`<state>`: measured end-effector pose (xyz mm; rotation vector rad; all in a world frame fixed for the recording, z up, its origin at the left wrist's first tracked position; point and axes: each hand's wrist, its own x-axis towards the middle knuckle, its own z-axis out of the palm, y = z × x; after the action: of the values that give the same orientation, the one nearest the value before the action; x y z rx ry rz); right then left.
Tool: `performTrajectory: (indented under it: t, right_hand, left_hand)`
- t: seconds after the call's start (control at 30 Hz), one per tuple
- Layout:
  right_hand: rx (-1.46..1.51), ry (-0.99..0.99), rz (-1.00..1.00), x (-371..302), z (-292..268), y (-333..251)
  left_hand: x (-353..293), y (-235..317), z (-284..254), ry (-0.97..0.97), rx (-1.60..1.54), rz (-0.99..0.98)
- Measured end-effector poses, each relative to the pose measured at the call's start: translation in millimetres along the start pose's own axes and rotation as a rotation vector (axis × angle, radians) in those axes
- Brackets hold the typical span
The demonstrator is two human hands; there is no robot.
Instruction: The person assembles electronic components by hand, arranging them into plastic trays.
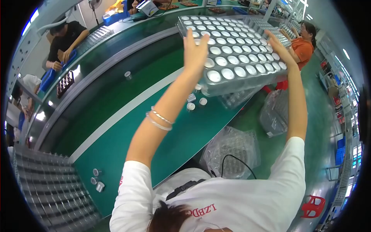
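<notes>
I hold a clear plastic tray [241,83] up over the far right end of the green table [154,147]. Rows of round white-topped parts [227,73] fill it. My left hand [195,52] grips its left side, fingers reaching over the top edge. On the opposite side, my right hand [281,48] is closed on the rim, its fingers partly hidden. Under the tray's near left corner stand a few loose white-topped metal cylinders [191,106]. Another clear tray [237,96] lies below, mostly covered by the raised one.
Stacked clear trays [50,181] occupy the lower left, with loose cylinders [100,187] beside them. One cylinder [128,75] sits on the dark green conveyor [112,83]. Plastic-wrapped trays [232,149] stand below the table edge. Co-workers sit across the line and at right [303,48]. A red stool [313,206] is lower right.
</notes>
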<state>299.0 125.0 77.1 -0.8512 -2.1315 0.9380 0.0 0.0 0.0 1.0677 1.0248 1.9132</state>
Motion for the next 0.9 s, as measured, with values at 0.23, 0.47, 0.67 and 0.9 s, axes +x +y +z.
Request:
performTrajectory:
  t: [0.23, 0.47, 0.67, 0.9]
  right_hand:
    - [-0.463, 0.571, 0.061, 18, -96, 61]
    - [-0.321, 0.105, -0.062, -24, 85, -49]
    - [-0.637, -0.075, -0.222, -43, 76, -51]
    - [-0.514, -0.151, -0.235, -36, 54, -35]
  left_hand:
    - [6, -6, 90, 0.246, 0.344, -0.115]
    - [8, -27, 110, 0.213, 0.216, -0.018]
    - [50, -25, -59, -0.002, 0.479, 0.318]
    - [20, -46, -310, 0.035, 1.804, -0.173]
